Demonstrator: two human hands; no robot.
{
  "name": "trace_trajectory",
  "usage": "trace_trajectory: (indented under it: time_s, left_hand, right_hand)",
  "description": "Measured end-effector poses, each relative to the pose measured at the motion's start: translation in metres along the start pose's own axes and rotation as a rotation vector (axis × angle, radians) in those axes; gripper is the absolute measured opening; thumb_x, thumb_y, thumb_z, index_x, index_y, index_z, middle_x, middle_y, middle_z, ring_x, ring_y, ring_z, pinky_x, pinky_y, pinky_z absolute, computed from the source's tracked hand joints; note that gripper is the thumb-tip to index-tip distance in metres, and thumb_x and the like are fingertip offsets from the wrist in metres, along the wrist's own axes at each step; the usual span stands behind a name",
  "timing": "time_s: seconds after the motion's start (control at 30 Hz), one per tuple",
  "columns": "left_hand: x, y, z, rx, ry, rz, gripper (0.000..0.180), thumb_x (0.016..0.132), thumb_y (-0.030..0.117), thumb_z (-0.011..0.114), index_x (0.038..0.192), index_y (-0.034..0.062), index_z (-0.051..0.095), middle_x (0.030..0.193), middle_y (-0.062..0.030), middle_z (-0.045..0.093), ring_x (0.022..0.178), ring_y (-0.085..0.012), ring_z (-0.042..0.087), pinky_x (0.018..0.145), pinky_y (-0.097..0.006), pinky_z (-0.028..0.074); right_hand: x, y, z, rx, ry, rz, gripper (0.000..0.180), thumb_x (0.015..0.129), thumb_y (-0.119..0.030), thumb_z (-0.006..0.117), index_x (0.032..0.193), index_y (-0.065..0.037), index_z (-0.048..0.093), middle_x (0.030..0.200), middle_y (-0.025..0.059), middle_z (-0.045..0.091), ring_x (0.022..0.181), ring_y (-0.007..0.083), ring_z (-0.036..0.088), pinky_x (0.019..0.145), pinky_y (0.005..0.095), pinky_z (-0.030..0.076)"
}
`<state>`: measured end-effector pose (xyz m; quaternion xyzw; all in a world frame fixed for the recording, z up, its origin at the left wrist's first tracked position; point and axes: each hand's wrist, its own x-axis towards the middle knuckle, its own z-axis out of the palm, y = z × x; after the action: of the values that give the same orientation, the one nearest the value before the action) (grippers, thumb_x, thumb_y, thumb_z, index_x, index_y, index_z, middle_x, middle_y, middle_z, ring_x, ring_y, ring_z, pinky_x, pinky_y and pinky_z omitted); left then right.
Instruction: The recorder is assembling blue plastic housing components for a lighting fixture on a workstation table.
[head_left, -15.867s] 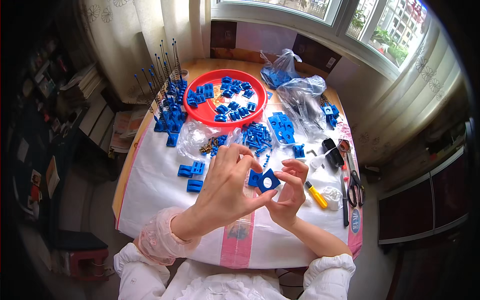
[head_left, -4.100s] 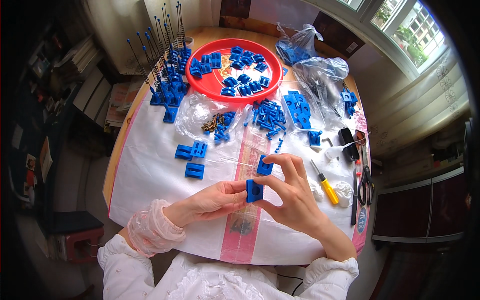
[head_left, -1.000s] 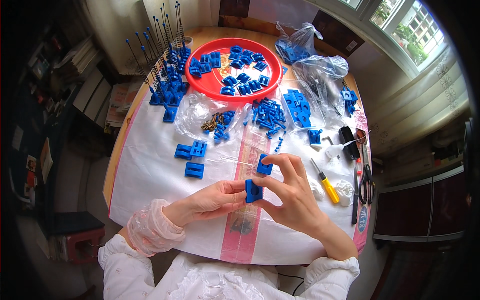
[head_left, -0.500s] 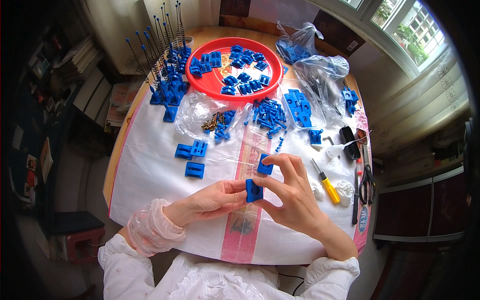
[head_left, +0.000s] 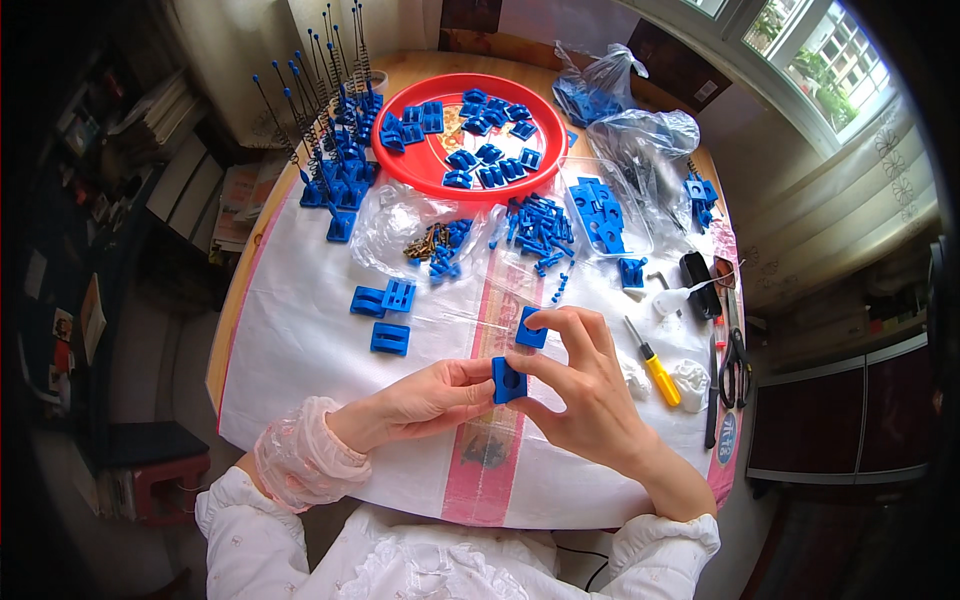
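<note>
Holding a small blue plastic block [head_left: 508, 380] between both hands, the person works just above the near part of the white table cover [head_left: 300, 350]. The left hand [head_left: 425, 400] pinches the block from the left side, and the right hand [head_left: 585, 385] closes on it and also grips a second blue piece [head_left: 531, 328] in its upper fingers. Beside the right hand lies a yellow screwdriver [head_left: 655, 365]. Farther away, three blue parts [head_left: 385, 312] lie on the cover, and behind them stands a red tray [head_left: 425, 175] with more blue pieces.

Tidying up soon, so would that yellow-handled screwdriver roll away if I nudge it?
Probably a little: the yellow-handled screwdriver looks round and lies flat on the white cloth, which may slow it. It looks stiff and light, and the white wad beside it might stop it.
</note>
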<state>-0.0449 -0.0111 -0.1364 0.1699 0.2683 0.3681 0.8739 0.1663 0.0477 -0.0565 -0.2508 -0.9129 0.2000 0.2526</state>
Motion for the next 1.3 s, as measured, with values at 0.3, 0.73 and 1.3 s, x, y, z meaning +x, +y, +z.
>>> trace_trajectory:
  time_s: [0.3,0.73,1.3]
  left_hand:
    - [0.0003,-0.0017,-0.0013,0.001,0.005,0.005,0.045,0.097,0.008,0.063,0.139,0.0018,0.050,0.130,-0.0046,0.057,0.119,-0.0107,0.054,0.106,-0.024,0.045]
    - [0.0011,-0.0019,-0.0009,0.000,-0.005,0.013,0.046,0.096,0.010,0.065,0.139,0.0019,0.050,0.130,-0.0053,0.057,0.120,-0.0115,0.054,0.106,-0.025,0.045]
    - [-0.0010,-0.0004,0.0005,0.048,-0.003,0.008,0.048,0.096,0.011,0.066,0.139,0.0019,0.049,0.130,-0.0062,0.058,0.122,-0.0133,0.054,0.107,-0.028,0.044]
  right_hand:
    - [0.0002,-0.0007,0.0008,0.000,0.003,0.003,0.039,0.062,-0.006,0.080,0.099,-0.011,0.067,0.123,0.0116,0.053,0.117,0.0337,0.047,0.091,0.0464,0.041]
    - [-0.0006,0.0002,0.0022,0.001,0.004,0.004,0.038,0.062,-0.004,0.079,0.098,-0.010,0.067,0.122,0.0118,0.054,0.118,0.0350,0.047,0.094,0.0478,0.041]
    - [-0.0007,-0.0008,0.0015,0.006,0.003,0.007,0.036,0.061,-0.005,0.080,0.096,-0.010,0.068,0.122,0.0110,0.055,0.118,0.0346,0.047,0.092,0.0477,0.042]
